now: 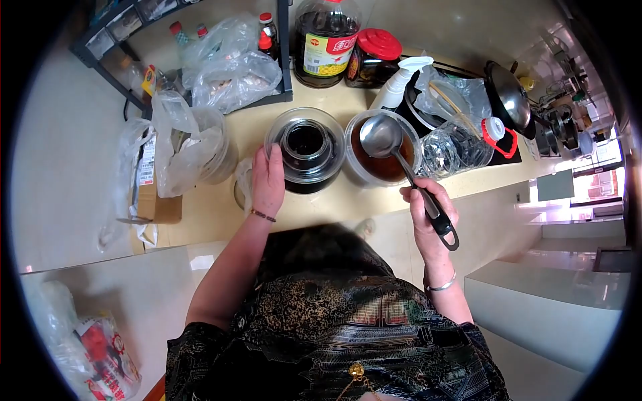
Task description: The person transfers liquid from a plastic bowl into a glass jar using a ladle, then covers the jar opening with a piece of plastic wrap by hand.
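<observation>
My left hand (pixel 268 179) is pressed around the left side of a wide glass jar (pixel 289 175), its fingers reaching up to the flared rim. Dark liquid shows in the jar's round mouth. In my right hand (pixel 433 212) is the black handle of a metal ladle (pixel 382 136). The ladle's bowl is over a clear plastic tub (pixel 355 175) of reddish-brown liquid, just right of the jar.
Behind stand a large labelled bottle (pixel 328 50), a red-lidded jar (pixel 378 47) and a white spray bottle (pixel 400 83). A clear plastic bottle (pixel 455 147) lies at right, near a wok (pixel 507 100). Plastic bags (pixel 177 144) and a dark rack (pixel 289 60) occupy the left.
</observation>
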{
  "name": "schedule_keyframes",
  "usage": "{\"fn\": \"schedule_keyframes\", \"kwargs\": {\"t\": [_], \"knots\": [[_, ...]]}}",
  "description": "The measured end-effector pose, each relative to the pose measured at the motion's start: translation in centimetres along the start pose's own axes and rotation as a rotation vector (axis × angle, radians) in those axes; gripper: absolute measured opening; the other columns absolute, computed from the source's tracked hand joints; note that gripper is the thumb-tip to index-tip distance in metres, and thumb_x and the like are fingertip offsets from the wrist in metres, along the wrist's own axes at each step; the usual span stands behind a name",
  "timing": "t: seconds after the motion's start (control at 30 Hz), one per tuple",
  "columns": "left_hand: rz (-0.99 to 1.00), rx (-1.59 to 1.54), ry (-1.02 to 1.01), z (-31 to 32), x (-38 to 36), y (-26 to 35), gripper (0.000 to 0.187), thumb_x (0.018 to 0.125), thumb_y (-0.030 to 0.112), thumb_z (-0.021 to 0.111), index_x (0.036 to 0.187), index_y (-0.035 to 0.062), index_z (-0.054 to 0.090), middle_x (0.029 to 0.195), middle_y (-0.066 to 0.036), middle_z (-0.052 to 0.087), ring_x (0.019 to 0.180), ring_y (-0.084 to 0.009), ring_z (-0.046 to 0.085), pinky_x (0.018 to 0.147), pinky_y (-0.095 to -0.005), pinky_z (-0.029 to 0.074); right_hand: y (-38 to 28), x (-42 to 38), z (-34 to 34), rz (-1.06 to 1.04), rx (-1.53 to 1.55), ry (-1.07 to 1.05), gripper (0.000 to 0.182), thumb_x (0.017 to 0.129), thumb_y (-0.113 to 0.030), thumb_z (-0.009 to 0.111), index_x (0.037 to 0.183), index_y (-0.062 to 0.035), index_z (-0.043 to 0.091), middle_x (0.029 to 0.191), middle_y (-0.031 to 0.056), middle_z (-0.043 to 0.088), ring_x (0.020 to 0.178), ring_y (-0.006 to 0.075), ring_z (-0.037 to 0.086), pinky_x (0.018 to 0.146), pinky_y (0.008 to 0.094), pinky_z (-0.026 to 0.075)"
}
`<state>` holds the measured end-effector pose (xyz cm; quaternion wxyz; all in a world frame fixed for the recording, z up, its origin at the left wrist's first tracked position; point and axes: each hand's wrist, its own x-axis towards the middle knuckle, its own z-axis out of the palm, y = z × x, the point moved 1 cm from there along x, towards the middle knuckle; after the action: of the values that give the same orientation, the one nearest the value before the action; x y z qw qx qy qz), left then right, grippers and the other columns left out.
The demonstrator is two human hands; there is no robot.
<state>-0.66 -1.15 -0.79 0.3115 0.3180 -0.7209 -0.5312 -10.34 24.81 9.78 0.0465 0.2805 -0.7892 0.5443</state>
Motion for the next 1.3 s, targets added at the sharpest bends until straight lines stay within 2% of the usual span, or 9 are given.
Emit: {"fn": "schedule_keyframes", "kwargs": {"t": [0.2, 0.3, 0.53, 0.63, 0.83, 1.03, 1.3], "knots": [[-0.004, 0.003, -0.001, 0.0, 0.1, -0.1, 0.046, 0.097, 0.040, 0.040, 0.114, -0.0004, 0.052, 0.111, -0.020, 0.056, 0.106, -0.0315, 0.051, 0.093, -0.0359, 0.038, -0.3, 0.0, 0.2, 0.054, 0.046, -0.027, 0.017, 0.084, -0.003, 0.064, 0.100, -0.0007, 0.060, 0.083, 0.0104, 0.068, 0.077, 0.0156, 0.067, 0.071, 0.0258, 0.053], [-0.018, -0.016, 0.000, 0.0, 0.0, 0.2, 0.046, 0.097, 0.040, 0.040, 0.114, -0.0005, 0.052, 0.111, -0.019, 0.055, 0.106, -0.0306, 0.051, 0.093, -0.0355, 0.037, -0.6, 0.0, 0.1, 0.146, 0.142, -0.035, 0.017, 0.087, -0.005, 0.061, 0.103, 0.0002, 0.058, 0.084, 0.0116, 0.068, 0.078, 0.0153, 0.067, 0.073, 0.0264, 0.053], [0.007, -0.029, -0.008, 0.1, 0.1, -0.3, 0.045, 0.097, 0.040, 0.040, 0.114, -0.0007, 0.052, 0.111, -0.019, 0.055, 0.106, -0.0299, 0.051, 0.093, -0.0351, 0.037, 1.1, 0.4, -0.9, 0.327, 0.493, 0.102, 0.022, 0.094, -0.015, 0.053, 0.109, 0.0010, 0.053, 0.090, 0.0140, 0.064, 0.078, 0.0219, 0.067, 0.072, 0.0324, 0.056], [0.020, -0.023, -0.014, 0.1, 0.2, -0.6, 0.045, 0.097, 0.040, 0.040, 0.113, -0.0007, 0.052, 0.111, -0.019, 0.054, 0.106, -0.0300, 0.050, 0.093, -0.0351, 0.037, 1.3, 0.5, -1.5, 0.380, 0.579, 0.181, 0.024, 0.093, -0.017, 0.055, 0.109, 0.0002, 0.054, 0.089, 0.0147, 0.065, 0.075, 0.0221, 0.067, 0.069, 0.0320, 0.056], [0.014, -0.039, -0.018, 0.1, 0.2, -0.5, 0.046, 0.097, 0.040, 0.039, 0.114, -0.0007, 0.051, 0.111, -0.019, 0.054, 0.106, -0.0300, 0.050, 0.094, -0.0350, 0.036, 0.3, 0.7, -2.9, 0.369, 0.566, 0.215, 0.023, 0.094, -0.015, 0.053, 0.109, 0.0019, 0.053, 0.090, 0.0153, 0.064, 0.077, 0.0232, 0.067, 0.071, 0.0333, 0.056], [-0.013, 0.019, 0.009, 0.1, 0.1, -0.7, 0.048, 0.097, 0.041, 0.039, 0.115, -0.0009, 0.051, 0.114, -0.021, 0.053, 0.108, -0.0340, 0.049, 0.095, -0.0373, 0.036, -2.2, 2.0, -4.0, 0.304, 0.581, 0.174, 0.022, 0.093, -0.016, 0.054, 0.109, -0.0004, 0.054, 0.087, 0.0150, 0.065, 0.076, 0.0221, 0.067, 0.070, 0.0319, 0.056], [-0.017, 0.032, -0.007, -0.1, -0.1, 0.3, 0.047, 0.096, 0.041, 0.038, 0.113, 0.0003, 0.052, 0.114, -0.019, 0.054, 0.109, -0.0347, 0.048, 0.096, -0.0387, 0.035, -5.5, 3.8, -2.7, 0.262, 0.670, 0.006, 0.021, 0.093, -0.015, 0.055, 0.108, 0.0003, 0.056, 0.088, 0.0137, 0.064, 0.076, 0.0243, 0.067, 0.069, 0.0329, 0.056]]}}
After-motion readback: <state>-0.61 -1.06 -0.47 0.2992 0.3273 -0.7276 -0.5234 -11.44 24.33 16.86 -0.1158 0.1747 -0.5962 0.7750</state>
